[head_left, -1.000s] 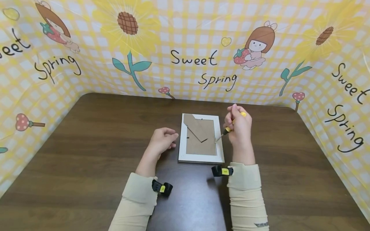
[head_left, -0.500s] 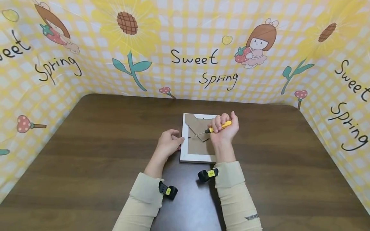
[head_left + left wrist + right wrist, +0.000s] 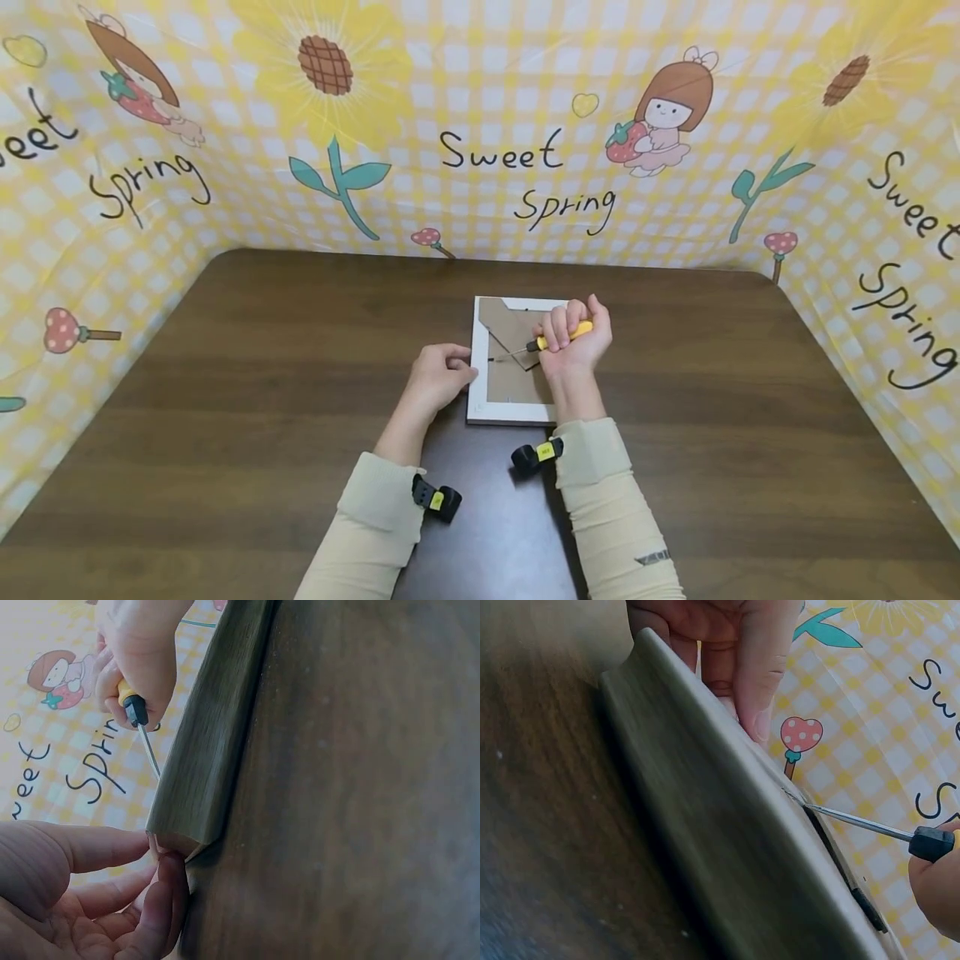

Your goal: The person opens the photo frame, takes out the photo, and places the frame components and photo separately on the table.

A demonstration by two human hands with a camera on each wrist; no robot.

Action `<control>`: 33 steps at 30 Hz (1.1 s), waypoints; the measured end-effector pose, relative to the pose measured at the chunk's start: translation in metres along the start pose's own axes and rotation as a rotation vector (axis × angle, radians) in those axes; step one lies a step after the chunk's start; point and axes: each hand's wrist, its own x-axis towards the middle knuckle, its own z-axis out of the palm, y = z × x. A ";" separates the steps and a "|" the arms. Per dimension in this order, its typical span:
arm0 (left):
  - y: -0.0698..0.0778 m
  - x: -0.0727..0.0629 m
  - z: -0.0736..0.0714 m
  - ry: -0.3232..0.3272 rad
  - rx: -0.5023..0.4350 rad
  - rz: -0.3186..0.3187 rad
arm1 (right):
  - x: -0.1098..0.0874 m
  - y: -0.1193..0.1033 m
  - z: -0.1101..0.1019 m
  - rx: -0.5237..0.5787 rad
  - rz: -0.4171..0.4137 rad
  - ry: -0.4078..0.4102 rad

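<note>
A white-bordered picture frame lies face down on the table, its brown backing board and folded easel leg showing. My left hand holds the frame's left edge, thumb on top and fingers against the side, as the left wrist view shows. Over the frame's right part, my right hand grips a screwdriver with a yellow handle and black collar. Its thin metal shaft points left, the tip at a small black tab on the left inner border. My right hand hides part of the frame.
Dark brown wooden table surrounds the frame. Behind and at both sides hangs a yellow checked cloth with printed flowers and lettering. Each wrist carries a small black camera.
My right hand with the screwdriver has swung from the frame's right border to the left one, the tip reaching the left tab. My left hand has moved right onto the frame's edge.
</note>
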 end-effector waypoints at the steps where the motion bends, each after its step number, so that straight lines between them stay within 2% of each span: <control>1: 0.000 0.000 0.000 0.001 -0.002 0.004 | 0.000 0.001 0.000 0.003 -0.003 0.000; 7: 0.001 0.002 -0.002 0.005 -0.005 0.021 | 0.002 0.003 0.001 0.008 -0.028 0.002; 14: 0.001 0.001 -0.003 -0.011 -0.005 -0.002 | 0.002 0.006 -0.001 0.025 -0.018 0.031; 20: -0.001 0.000 -0.002 -0.012 0.000 0.015 | 0.002 0.010 -0.003 0.037 -0.007 0.058; 27: -0.003 -0.003 -0.003 0.012 0.026 0.042 | 0.000 0.013 -0.007 0.115 0.031 0.101; 33: -0.002 -0.002 -0.001 0.000 0.027 0.048 | 0.001 0.014 -0.007 0.120 0.017 0.107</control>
